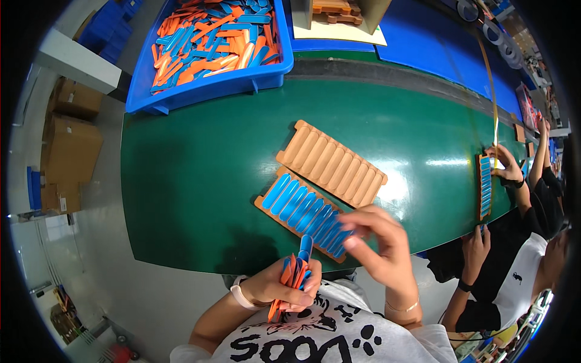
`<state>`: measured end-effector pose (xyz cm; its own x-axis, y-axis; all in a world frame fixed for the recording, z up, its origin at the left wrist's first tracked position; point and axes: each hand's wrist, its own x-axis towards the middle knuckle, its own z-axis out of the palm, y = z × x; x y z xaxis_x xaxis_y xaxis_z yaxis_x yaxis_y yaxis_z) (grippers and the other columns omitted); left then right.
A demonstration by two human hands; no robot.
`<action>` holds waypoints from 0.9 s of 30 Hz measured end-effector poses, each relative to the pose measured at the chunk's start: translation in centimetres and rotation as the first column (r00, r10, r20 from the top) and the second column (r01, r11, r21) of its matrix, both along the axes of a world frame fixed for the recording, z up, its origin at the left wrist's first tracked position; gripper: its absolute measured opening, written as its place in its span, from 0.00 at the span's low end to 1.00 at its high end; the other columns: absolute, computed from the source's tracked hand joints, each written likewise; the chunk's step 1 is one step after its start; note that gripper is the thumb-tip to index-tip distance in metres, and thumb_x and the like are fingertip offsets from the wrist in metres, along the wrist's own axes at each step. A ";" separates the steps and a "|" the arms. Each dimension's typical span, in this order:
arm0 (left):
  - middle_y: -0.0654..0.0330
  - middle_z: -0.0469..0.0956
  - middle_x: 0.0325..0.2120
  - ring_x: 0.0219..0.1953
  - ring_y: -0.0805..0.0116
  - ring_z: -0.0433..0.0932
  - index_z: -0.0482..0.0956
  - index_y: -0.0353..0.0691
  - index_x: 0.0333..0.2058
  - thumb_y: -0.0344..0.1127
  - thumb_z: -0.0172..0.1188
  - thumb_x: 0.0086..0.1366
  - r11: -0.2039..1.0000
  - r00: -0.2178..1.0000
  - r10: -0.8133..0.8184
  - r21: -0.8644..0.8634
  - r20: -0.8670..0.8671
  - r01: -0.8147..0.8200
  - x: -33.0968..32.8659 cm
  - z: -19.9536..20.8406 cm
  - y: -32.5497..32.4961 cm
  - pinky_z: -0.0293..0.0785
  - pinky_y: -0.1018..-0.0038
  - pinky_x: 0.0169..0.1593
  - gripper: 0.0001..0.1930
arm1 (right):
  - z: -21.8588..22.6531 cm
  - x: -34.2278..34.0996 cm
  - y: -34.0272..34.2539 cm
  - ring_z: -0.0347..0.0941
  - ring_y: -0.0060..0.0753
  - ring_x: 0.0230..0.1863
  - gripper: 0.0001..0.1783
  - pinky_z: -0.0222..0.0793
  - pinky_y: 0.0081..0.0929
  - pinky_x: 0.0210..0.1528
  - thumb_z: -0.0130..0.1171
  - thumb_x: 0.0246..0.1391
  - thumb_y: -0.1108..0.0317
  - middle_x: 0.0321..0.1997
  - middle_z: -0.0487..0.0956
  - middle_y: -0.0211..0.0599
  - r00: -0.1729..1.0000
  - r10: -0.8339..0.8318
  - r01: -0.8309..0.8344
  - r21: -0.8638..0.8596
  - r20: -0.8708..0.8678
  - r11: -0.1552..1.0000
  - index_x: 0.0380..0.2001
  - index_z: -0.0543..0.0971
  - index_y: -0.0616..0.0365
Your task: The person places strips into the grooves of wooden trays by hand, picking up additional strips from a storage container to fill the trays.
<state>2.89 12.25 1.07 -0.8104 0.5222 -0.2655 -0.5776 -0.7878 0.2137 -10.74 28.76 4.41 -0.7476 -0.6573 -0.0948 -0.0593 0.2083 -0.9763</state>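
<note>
My left hand is closed round a bunch of small orange and blue flat strips with rounded ends, just off the table's near edge. A brown slotted tray lies slanted on the table, with blue strips side by side in its slots. Over the right end of this tray hovers my right hand. Its thumb and fingers are apart and slightly blurred, with nothing visible between them. Just behind lies a second brown tray with bare grooves, close against the first.
A blue bin heaped with orange and blue strips stands at the back left of the green table. To the right, a co-worker's hands are at another tray of blue strips. A small stand holds brown trays at the back.
</note>
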 end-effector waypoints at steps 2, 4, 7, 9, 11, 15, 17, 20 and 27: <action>0.65 0.66 0.17 0.14 0.78 0.64 0.64 0.40 0.27 0.24 0.63 0.53 0.999 0.999 -0.042 0.025 0.008 0.042 -0.3 0.0 0.2 0.57 0.83 0.16 0.14 | -0.5 0.2 -1.5 0.68 0.16 0.29 0.12 0.61 0.15 0.26 0.62 0.51 0.74 0.31 0.78 0.32 0.935 0.167 -0.113 -0.183 0.314 0.977 0.41 0.79 0.60; 0.66 0.65 0.17 0.14 0.79 0.64 0.64 0.40 0.28 0.25 0.64 0.54 0.999 0.999 -0.049 -0.021 0.002 0.049 -0.7 0.8 0.2 0.56 0.83 0.16 0.13 | 0.1 0.0 -2.1 0.69 0.16 0.26 0.09 0.62 0.15 0.25 0.61 0.52 0.74 0.30 0.79 0.31 0.904 0.241 -0.216 -0.110 0.354 0.970 0.39 0.80 0.60; 0.64 0.63 0.13 0.11 0.78 0.61 0.63 0.40 0.29 0.21 0.61 0.52 0.993 0.996 -0.053 -0.103 0.073 0.061 -0.7 0.7 0.0 0.54 0.80 0.16 0.13 | -0.5 -0.8 -1.9 0.70 0.16 0.25 0.07 0.64 0.16 0.26 0.61 0.52 0.75 0.29 0.80 0.30 0.989 0.111 -0.109 -0.025 0.102 0.994 0.36 0.80 0.61; 0.64 0.63 0.13 0.11 0.78 0.61 0.63 0.41 0.29 0.21 0.60 0.53 0.997 0.997 -0.020 -0.067 0.079 0.026 -0.4 0.6 -0.2 0.54 0.80 0.16 0.13 | -1.0 -2.5 -1.2 0.73 0.16 0.31 0.05 0.69 0.16 0.32 0.62 0.52 0.72 0.30 0.80 0.30 0.963 -0.179 0.185 -0.013 0.203 0.983 0.32 0.81 0.62; 0.64 0.64 0.13 0.11 0.79 0.61 0.63 0.42 0.29 0.21 0.59 0.54 1.000 0.998 -0.001 -0.006 0.069 0.001 -0.4 0.3 -0.4 0.55 0.79 0.17 0.12 | -1.8 -5.7 0.2 0.73 0.17 0.29 0.07 0.68 0.18 0.31 0.62 0.53 0.70 0.29 0.80 0.30 0.942 -0.337 0.336 0.081 -0.010 0.938 0.33 0.81 0.63; 0.65 0.64 0.13 0.10 0.81 0.59 0.63 0.42 0.30 0.23 0.57 0.55 0.989 0.994 0.039 0.142 0.098 -0.053 0.0 -0.7 -0.6 0.55 0.81 0.15 0.11 | -4.0 -8.7 1.8 0.72 0.20 0.26 0.09 0.66 0.20 0.29 0.64 0.49 0.71 0.27 0.80 0.35 0.916 -0.340 0.393 0.303 -0.215 0.868 0.34 0.80 0.65; 0.66 0.63 0.12 0.10 0.81 0.59 0.63 0.42 0.30 0.24 0.57 0.55 0.980 0.991 0.067 0.176 0.119 -0.087 -0.4 -0.9 -0.9 0.55 0.81 0.15 0.11 | -4.5 -8.2 1.9 0.71 0.22 0.24 0.10 0.65 0.20 0.28 0.65 0.47 0.72 0.27 0.78 0.35 0.948 -0.155 0.248 0.342 -0.278 0.906 0.35 0.81 0.63; 0.67 0.62 0.12 0.09 0.81 0.59 0.62 0.43 0.30 0.25 0.57 0.56 0.948 0.985 0.110 0.284 0.130 -0.144 -0.9 -1.9 -1.2 0.54 0.81 0.14 0.11 | -3.8 -7.3 1.5 0.66 0.23 0.27 0.11 0.64 0.23 0.29 0.67 0.44 0.73 0.30 0.74 0.33 0.951 -0.128 0.241 0.418 -0.281 0.876 0.33 0.80 0.61; 0.69 0.61 0.11 0.08 0.81 0.60 0.62 0.43 0.31 0.27 0.59 0.56 0.888 0.993 0.073 0.447 0.097 -0.109 -1.6 -1.9 -1.1 0.54 0.82 0.13 0.12 | -1.9 -5.8 0.0 0.68 0.27 0.30 0.11 0.66 0.24 0.33 0.66 0.45 0.73 0.32 0.75 0.34 0.871 -0.143 0.264 0.204 -0.469 0.943 0.33 0.78 0.64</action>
